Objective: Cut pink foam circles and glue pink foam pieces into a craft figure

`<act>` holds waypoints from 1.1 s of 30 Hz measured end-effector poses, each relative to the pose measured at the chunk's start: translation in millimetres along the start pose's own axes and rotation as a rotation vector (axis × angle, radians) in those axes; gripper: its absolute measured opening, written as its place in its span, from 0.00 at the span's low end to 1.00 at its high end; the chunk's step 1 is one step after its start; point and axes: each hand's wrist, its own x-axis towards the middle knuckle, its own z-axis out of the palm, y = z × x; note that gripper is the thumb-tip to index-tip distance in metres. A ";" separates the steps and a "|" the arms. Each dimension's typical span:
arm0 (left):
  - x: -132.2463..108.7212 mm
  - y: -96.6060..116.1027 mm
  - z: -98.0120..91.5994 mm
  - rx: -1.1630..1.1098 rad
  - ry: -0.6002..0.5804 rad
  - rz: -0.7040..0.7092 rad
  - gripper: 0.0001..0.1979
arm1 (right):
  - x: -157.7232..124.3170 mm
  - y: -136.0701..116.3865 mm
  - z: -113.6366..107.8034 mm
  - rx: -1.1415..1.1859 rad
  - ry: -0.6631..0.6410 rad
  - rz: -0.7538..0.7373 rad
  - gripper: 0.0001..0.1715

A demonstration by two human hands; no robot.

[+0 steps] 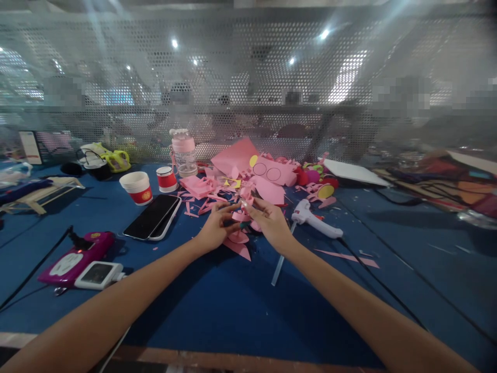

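The pink paper piece [244,213] is sitting between both hands, low over the blue table [217,305], just in front of the scrap pile [267,178]. The left hand [216,229] is pinching its near side and the right hand [271,223] is closing fingertips on its top, probably bracing it from both sides so the folds are not springing apart. The glue gun [316,220] is lying just beside the right hand, handy. The phone [153,217] and cups [136,187] are lying to the left, apart from the scraps.

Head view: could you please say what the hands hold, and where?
A pink paper piece, left hand at its left edge, right hand at its right.
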 end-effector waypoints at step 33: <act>5.5 -1.7 1.8 -0.320 -0.082 -0.051 0.15 | 10.6 6.6 -11.9 0.304 0.080 0.114 0.23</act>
